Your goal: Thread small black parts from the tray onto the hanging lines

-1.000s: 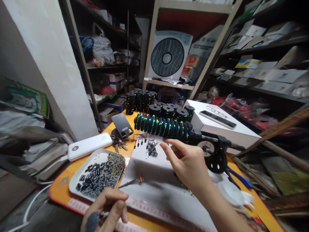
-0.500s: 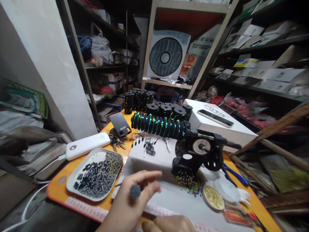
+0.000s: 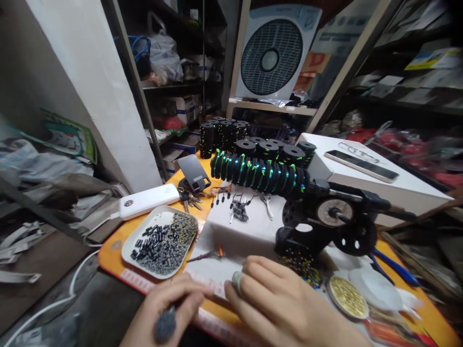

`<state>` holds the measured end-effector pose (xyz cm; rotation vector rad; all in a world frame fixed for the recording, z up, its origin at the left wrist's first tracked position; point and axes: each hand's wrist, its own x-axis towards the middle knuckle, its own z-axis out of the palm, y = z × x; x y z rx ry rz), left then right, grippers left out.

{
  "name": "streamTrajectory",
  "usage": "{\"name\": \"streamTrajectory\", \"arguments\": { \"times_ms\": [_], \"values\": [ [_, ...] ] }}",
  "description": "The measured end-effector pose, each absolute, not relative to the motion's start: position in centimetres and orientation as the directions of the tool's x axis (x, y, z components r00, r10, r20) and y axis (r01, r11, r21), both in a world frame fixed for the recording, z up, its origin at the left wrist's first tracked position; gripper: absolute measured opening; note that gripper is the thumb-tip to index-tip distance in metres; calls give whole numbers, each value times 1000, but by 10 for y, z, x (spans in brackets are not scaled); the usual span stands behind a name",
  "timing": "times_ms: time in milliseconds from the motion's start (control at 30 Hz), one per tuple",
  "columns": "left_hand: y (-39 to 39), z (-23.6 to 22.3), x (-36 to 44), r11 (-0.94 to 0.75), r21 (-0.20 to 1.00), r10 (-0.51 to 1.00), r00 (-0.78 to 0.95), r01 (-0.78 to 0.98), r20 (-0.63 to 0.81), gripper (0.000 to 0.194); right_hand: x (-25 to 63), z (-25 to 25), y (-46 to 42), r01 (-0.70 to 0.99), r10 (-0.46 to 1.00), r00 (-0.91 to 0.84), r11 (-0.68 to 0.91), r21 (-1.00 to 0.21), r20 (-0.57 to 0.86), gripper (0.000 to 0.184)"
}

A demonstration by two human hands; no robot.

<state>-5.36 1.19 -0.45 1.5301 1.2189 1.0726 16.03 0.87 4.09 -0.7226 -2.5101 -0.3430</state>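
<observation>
My left hand [image 3: 166, 313] is closed at the bottom, with a dark grey, fuzzy-ended bundle [image 3: 165, 325] in the crook of thumb and forefinger. To its right, my right hand [image 3: 285, 303] has its fingers curled in; a pale greenish-white piece [image 3: 237, 279] shows at the fingers, and I cannot make out what they pinch. Beyond the hands lies a thin brown stick with an orange band [image 3: 219, 251]. A black winding device [image 3: 334, 212] carries a row of black foam spools [image 3: 260, 173] wound with green line. Coloured beads [image 3: 304, 270] lie under it.
A white tray [image 3: 126, 248] of small black and grey pieces stands left, near a power bank [image 3: 148, 200] and keys [image 3: 190, 198]. At right are a dish of gold pieces [image 3: 347, 296], blue-handled pliers [image 3: 396, 267] and a white box [image 3: 415, 193] bearing a phone [image 3: 361, 166].
My left hand has moved down and left with the grey bundle. My right hand has risen into fuller view beside it. The orange-banded stick is now uncovered, and the view has shifted.
</observation>
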Motion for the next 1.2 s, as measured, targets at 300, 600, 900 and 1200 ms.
{"name": "streamTrajectory", "arguments": {
  "times_ms": [300, 600, 900, 1200],
  "values": [
    [68, -3, -35, -353, 818, 914, 354, 455, 198, 20, 168, 22, 7, 736, 607, -290, 635, -232, 740, 15],
    [26, 0, -29, 141, 985, 964, 242, -103, -113, 25, 161, 24, -1, 578, 806, -191, 554, -600, 560, 15],
    [9, -6, -9, 177, 980, 975, 154, -90, -162, 30, 155, 18, 3, 427, 907, -50, 397, -812, 417, 13],
    [2, -3, 1, 116, 991, 992, 55, -61, -113, 23, 151, 20, -2, 442, 907, 1, 377, -814, 420, 13]
  ]
}}
